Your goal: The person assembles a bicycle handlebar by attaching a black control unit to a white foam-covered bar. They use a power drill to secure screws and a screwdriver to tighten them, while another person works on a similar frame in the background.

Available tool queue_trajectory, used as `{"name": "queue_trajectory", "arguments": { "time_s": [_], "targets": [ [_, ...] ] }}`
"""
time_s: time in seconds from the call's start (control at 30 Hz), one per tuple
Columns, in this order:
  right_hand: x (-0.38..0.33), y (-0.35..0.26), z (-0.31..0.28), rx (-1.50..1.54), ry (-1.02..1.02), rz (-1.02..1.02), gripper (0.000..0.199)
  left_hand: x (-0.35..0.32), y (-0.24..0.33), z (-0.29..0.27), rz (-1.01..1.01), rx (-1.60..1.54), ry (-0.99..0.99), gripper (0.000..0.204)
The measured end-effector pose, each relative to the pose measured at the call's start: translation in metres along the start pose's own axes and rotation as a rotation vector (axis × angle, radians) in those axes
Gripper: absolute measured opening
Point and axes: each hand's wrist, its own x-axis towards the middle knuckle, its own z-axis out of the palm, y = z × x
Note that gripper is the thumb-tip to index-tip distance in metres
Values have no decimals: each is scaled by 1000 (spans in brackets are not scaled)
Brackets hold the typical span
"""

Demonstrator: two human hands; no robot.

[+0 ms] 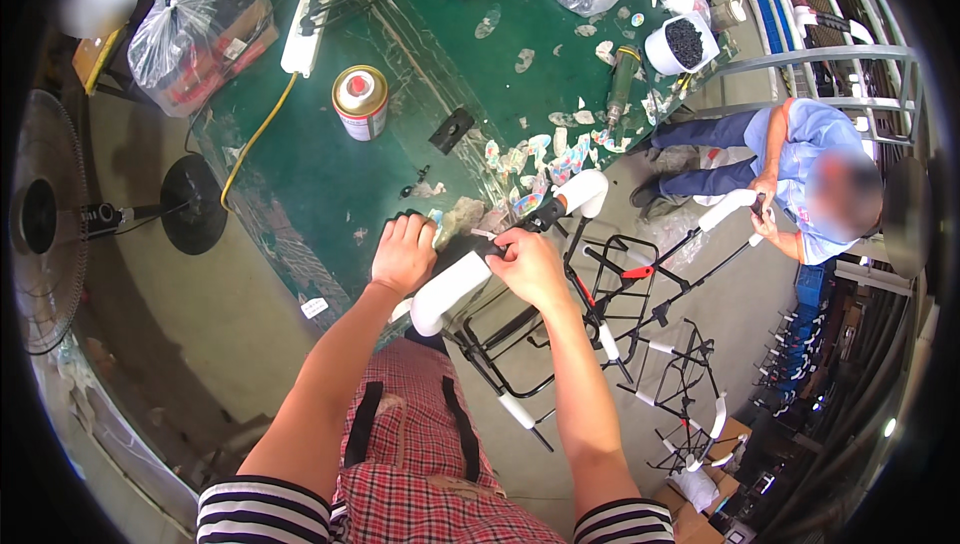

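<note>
A black tubular frame point(497, 344) with white foam sleeves stands against the table edge in front of me. My right hand point(528, 266) has thumb and fingers pinched at its black top bar, between a near white foam grip point(448, 292) and a far one point(585, 191). Just left of the near grip, my left hand point(404, 252) rests at the table edge with its fingers curled. What lies under those fingers is hidden. A crumpled, dull-coloured scrap point(462, 218) sits between both hands.
On the green table point(290, 164) stand a metal can point(360, 102), a power strip point(306, 29), a power tool point(622, 84) and a white tub of black pieces point(682, 46). Sticker scraps point(570, 159) litter it. A co-worker point(810, 174) handles another frame at right; a fan point(45, 214) stands left.
</note>
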Motion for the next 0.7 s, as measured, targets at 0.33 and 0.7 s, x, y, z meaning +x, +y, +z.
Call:
{"name": "queue_trajectory", "arguments": {
  "time_s": [0.33,0.7],
  "targets": [
    [-33,-6,-9,33,213,-102,31,8,6,-4,17,-24,25,41],
    [-303,107,125,-18,-67,200,26,-5,1,13,34,58,-30,36]
  ]
}}
